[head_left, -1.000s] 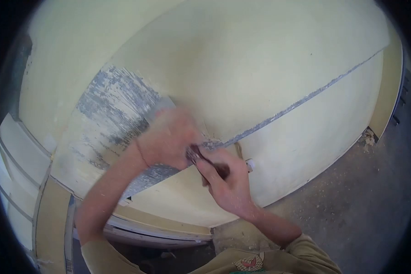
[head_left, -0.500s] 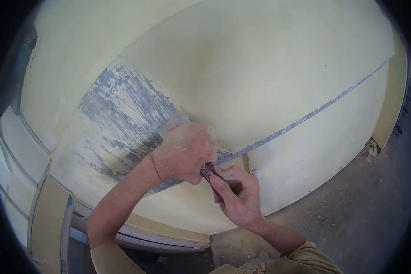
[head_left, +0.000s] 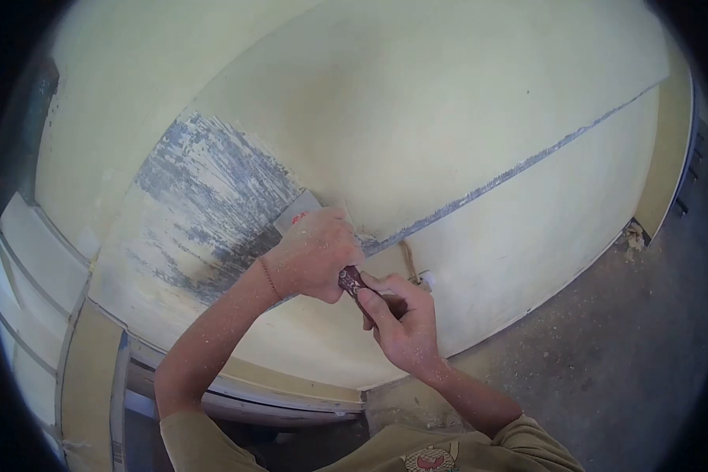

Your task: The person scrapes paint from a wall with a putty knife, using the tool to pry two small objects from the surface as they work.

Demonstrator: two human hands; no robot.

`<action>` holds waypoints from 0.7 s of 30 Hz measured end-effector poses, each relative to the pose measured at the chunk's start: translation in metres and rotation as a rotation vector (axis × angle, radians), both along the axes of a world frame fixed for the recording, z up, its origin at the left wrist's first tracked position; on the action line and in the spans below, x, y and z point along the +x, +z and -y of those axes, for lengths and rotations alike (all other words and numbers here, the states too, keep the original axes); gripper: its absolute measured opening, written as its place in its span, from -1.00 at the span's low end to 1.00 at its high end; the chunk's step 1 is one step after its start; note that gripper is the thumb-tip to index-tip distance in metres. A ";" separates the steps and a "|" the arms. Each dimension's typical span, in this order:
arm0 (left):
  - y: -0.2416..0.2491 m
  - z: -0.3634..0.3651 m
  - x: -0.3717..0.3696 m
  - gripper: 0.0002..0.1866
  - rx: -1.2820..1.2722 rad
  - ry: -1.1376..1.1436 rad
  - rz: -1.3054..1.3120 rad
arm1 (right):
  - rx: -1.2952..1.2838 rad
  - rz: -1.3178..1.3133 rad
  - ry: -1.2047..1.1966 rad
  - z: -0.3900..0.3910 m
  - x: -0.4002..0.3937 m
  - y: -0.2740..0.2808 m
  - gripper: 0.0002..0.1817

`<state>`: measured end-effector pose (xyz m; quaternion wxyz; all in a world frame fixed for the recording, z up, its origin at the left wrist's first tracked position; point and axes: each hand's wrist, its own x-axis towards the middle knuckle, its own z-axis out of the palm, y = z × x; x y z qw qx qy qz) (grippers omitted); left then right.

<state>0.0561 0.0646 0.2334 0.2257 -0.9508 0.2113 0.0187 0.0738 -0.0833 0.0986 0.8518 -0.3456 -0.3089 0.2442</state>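
My left hand [head_left: 316, 253], with a thin bracelet at its wrist, is closed round the upper part of a scraper. The scraper's flat, wide blade [head_left: 297, 211] shows beyond the knuckles, with red lettering on it, against the wall [head_left: 440, 118]. Its dark red handle [head_left: 354, 283] sticks out below that fist. Fingers and thumb of my right hand [head_left: 405, 322] close on the handle's lower end. Around the blade lies a scraped grey-and-white patch [head_left: 204, 181], with cream paint above and to the right. Fine flakes speckle both forearms.
A grey scraped line [head_left: 519, 167] runs up to the right across the wall. A short cord [head_left: 408, 259] hangs below it. Debris [head_left: 634, 234] lies at the wall's foot on the concrete floor [head_left: 574, 354]. White panels [head_left: 39, 267] stand at the left.
Both hands and the scraper have shifted slightly up and left in view. More of the blade and its red lettering shows now. The view itself has moved a little too.
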 end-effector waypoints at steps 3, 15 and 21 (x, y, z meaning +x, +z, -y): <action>-0.001 0.000 0.000 -0.77 0.002 -0.014 0.009 | -0.011 -0.007 0.024 -0.003 -0.001 -0.005 -0.87; 0.088 -0.008 -0.008 -0.80 0.190 0.153 0.125 | 0.092 0.106 -0.039 -0.054 0.016 0.059 -0.86; -0.110 -0.017 -0.021 -0.81 -0.418 0.023 0.047 | -0.294 0.048 0.138 0.034 0.014 -0.053 -0.76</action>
